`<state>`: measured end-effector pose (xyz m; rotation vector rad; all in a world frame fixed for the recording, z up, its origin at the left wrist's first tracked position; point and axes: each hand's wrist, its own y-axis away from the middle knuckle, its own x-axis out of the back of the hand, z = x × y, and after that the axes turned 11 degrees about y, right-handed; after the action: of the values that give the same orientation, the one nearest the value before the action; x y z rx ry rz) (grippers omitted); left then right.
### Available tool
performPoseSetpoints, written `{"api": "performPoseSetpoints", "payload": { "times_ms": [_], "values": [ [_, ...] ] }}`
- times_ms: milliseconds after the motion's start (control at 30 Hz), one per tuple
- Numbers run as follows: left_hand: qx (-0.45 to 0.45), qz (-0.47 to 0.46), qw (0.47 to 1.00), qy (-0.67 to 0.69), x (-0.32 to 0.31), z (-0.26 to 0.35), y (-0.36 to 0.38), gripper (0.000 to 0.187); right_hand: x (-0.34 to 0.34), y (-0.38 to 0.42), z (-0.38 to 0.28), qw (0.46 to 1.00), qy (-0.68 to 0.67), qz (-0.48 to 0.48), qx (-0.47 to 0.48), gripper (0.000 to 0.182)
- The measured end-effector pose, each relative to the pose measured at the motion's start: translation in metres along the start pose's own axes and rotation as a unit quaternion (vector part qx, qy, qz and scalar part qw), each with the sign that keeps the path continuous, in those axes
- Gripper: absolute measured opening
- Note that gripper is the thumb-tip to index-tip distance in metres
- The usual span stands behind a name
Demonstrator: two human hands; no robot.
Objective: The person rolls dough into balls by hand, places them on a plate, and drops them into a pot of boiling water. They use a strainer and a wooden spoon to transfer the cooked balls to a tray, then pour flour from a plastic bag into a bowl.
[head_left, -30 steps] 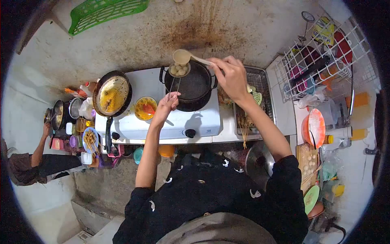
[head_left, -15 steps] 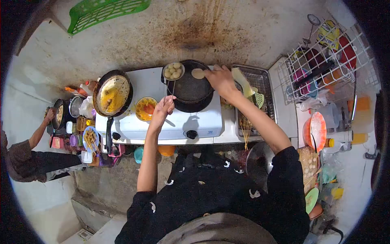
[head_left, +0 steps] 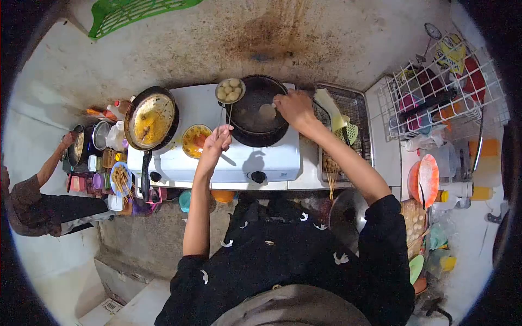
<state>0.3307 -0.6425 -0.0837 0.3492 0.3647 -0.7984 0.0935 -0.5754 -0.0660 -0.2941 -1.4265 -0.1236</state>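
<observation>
The left hand [head_left: 217, 140] pinches the handle of a strainer [head_left: 219, 96], whose pale balls [head_left: 231, 90] sit farther off, at the pot's [head_left: 258, 138] far-left edge; the right hand [head_left: 295, 108] grips a ladle [head_left: 267, 112], its bowl leftward, within the pot's mouth.

The stove [head_left: 206, 173] is brightly lit, its front marked by a soft shadow [head_left: 254, 163]; far around it, the view is bowed and blackened.

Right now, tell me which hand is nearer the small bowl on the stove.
Left: the left hand is just right of the small bowl; the right hand is farther, at the right side of the pot.
</observation>
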Motion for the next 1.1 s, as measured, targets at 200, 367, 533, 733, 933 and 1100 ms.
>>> {"api": "performPoseSetpoints", "payload": {
  "times_ms": [200, 367, 533, 733, 933, 1100],
  "values": [
    [0.001, -0.007, 1.0, -0.002, 0.001, -0.002, -0.001, 0.027, 0.017, 0.001, -0.006, 0.998, -0.038, -0.027, 0.036, 0.02],
    [0.006, -0.001, 1.0, 0.003, 0.002, -0.004, -0.001, 0.027, 0.004, -0.004, 0.002, 0.988, -0.145, -0.046, 0.004, 0.02],
    [0.012, 0.011, 1.0, 0.007, 0.004, -0.004, 0.001, 0.028, 0.019, -0.01, 0.013, 0.972, -0.229, -0.024, -0.038, 0.019],
    [0.009, 0.003, 1.0, 0.019, -0.001, -0.002, 0.003, 0.027, 0.011, -0.013, 0.016, 0.99, -0.134, 0.015, -0.043, 0.014],
    [0.007, 0.005, 1.0, 0.014, 0.0, -0.003, 0.004, 0.027, -0.014, -0.002, 0.005, 0.998, 0.036, 0.041, 0.011, 0.02],
    [0.012, 0.009, 1.0, 0.003, 0.002, -0.003, 0.005, 0.025, -0.011, 0.003, 0.001, 0.998, 0.034, 0.038, 0.037, 0.018]
  ]
}}
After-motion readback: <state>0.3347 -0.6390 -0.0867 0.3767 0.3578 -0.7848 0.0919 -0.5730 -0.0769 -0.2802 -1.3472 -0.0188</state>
